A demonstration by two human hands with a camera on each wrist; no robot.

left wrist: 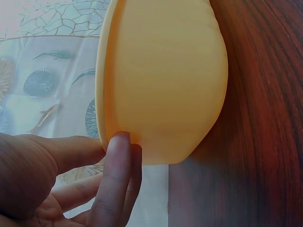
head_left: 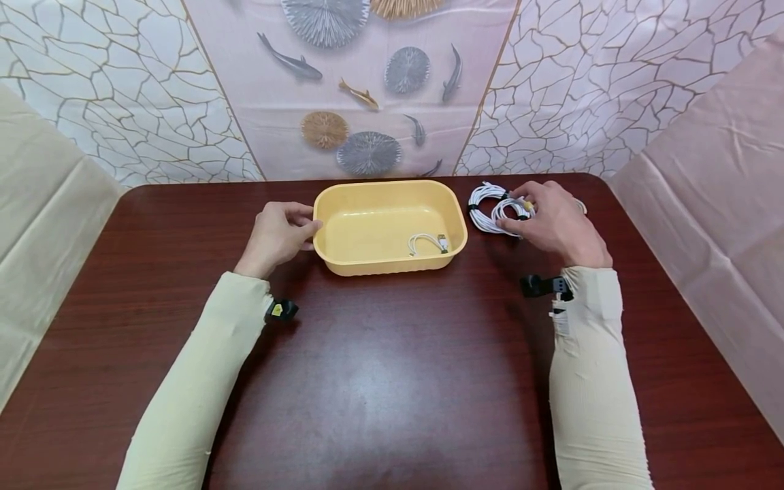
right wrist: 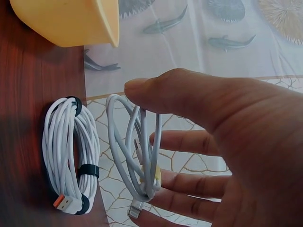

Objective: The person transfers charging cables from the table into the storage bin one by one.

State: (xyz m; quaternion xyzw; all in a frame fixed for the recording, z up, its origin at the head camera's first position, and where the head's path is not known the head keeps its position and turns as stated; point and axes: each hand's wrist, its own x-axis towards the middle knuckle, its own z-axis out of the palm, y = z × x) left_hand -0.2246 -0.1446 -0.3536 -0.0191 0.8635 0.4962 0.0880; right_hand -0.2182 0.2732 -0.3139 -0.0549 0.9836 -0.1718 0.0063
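At the back middle of the table stands a yellow tray with a short white cable inside, near its front right corner. My left hand pinches the tray's left rim between thumb and fingers; the left wrist view shows the same hand at the tray's wall. My right hand holds a small coiled white cable between thumb and fingers, raised off the table. Beside it lies a larger white cable coil with black ties and an orange-tipped plug.
Part of another pale cable shows behind my right hand, near the table's back right. A patterned cloth hangs along the back edge of the dark red table.
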